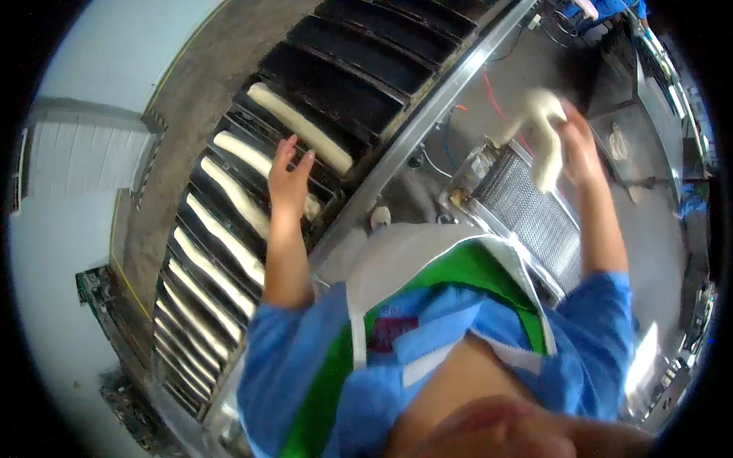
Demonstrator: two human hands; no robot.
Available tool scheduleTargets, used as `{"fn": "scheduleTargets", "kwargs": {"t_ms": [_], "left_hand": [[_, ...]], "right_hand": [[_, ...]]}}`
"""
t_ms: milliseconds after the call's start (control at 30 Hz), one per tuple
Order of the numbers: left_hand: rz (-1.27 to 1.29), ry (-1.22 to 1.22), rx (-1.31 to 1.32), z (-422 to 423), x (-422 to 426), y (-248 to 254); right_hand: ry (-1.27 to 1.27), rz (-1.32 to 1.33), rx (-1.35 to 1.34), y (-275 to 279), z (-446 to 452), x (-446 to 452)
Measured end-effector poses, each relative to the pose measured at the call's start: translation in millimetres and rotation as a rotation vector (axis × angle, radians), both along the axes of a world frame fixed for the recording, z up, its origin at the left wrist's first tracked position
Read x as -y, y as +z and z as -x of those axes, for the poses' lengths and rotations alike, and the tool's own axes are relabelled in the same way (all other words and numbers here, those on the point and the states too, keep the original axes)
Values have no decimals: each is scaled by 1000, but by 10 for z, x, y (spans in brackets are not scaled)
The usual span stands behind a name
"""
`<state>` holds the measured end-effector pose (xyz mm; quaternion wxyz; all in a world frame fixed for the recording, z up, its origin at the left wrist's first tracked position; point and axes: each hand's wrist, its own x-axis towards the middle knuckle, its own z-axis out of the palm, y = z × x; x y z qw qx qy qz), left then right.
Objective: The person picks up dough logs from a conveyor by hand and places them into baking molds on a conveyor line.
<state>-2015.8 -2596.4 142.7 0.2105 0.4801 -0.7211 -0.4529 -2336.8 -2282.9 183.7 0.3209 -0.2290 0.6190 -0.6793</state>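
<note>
A long, pale dough strip [547, 149] hangs bent and drooping from my right hand [578, 141], its free end blurred by motion. My right fingers close round it, above a metal mesh belt. On the left, my left hand [289, 182] is held over the black baking moulds [347, 70] with its fingers apart and nothing in them. Just beyond those fingers, a dough strip [298, 126] lies lengthwise in a mould. Another dough strip [243, 153] lies beside my left hand, partly hidden by it. Several more strips fill the moulds toward the lower left.
A metal rail [450, 91] runs along the moulds' near edge. The mesh conveyor belt [527, 210] stands at my right, with a steel table [649, 114] beyond it. Another person in blue [603, 9] is at the top right. Cables and hoses hang over the floor.
</note>
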Motion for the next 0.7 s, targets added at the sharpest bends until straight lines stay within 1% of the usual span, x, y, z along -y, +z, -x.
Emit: {"fn": "scheduleTargets", "kwargs": {"t_ms": [67,133,200,267,333,400,433,467,500,533,567,600,633,700], "left_hand": [[-223,-52,-201,99,144,-169],[-245,-80,-234,181,191,-197],[-337,-46,-203,330,215,-198],[-333,-15,-228,455,207,-248],[-318,-17,-331,559,254,-364],[-335,34,-338,682,249,-399],[-357,73,-347,740,261,-414],[-356,81,-337,755,300,-430],[-432,151,-335,785,338,-448],[-510,220,-332,808,362,-466],[-492,195,-303,804,396,-476],[-559,251,-369,799,447,-510],[-568,279,-382,795,471,-533],[-581,337,-416,857,402,-447]], "right_hand": [[-66,101,-75,164,186,579],[7,93,-82,631,162,1014],[107,216,-46,669,300,1456],[306,223,-19,424,429,1920],[426,-61,-147,249,351,2283],[388,-318,-284,-77,201,2378],[439,-370,-332,-359,320,2385],[459,-410,-234,-459,342,2332],[462,-381,-54,-634,435,2229],[415,-386,-36,-755,509,2061],[364,-393,-19,-853,583,1843],[344,-408,26,-961,697,1597],[321,-423,70,-1079,824,1310],[143,-429,181,-1503,1099,603]]}}
